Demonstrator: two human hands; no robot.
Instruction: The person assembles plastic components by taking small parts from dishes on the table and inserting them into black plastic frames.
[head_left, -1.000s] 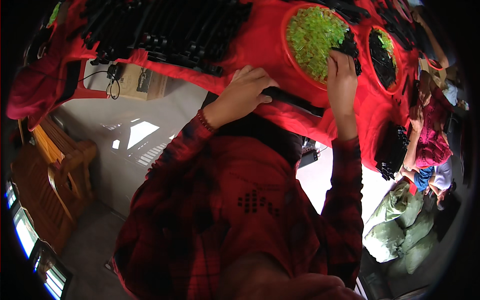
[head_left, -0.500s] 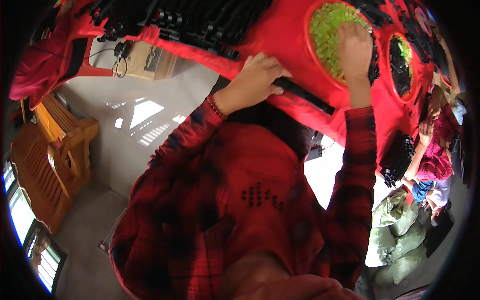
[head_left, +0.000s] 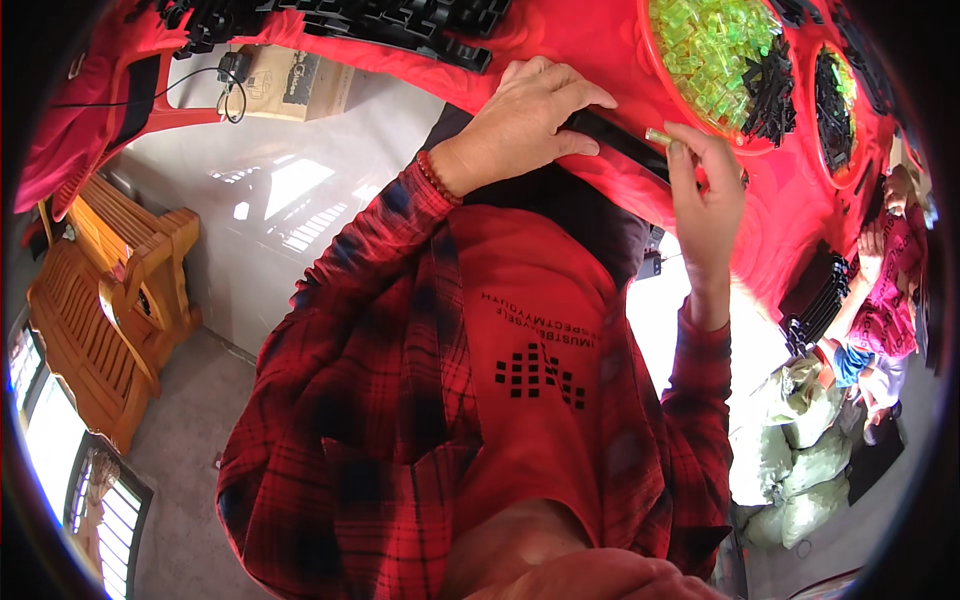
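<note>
My left hand (head_left: 528, 122) grips one end of a long black plastic strip (head_left: 622, 142) at the front edge of the red-covered table. Beside the strip's other end, my right hand (head_left: 708, 190) pinches a small clear yellow-green plastic piece (head_left: 657, 137) between thumb and forefinger. Just beyond that hand stands a round red tray (head_left: 655, 60) full of similar yellow-green pieces (head_left: 708, 50), with a heap of thin black parts (head_left: 770, 95) at its right side. Whether the piece touches the strip I cannot tell.
Many black strips (head_left: 400, 28) lie at the table's far left. A second red tray (head_left: 858, 170) with black and yellow-green parts sits to the right, near a stack of black strips (head_left: 815, 295). Other people (head_left: 885, 280) are at the right, by pale sacks (head_left: 795, 480). A wooden bench (head_left: 110, 310) stands left.
My right hand has come out of the tray toward me and now pinches a yellow-green piece near the strip. My left hand still holds the strip. The view has shifted slightly.
</note>
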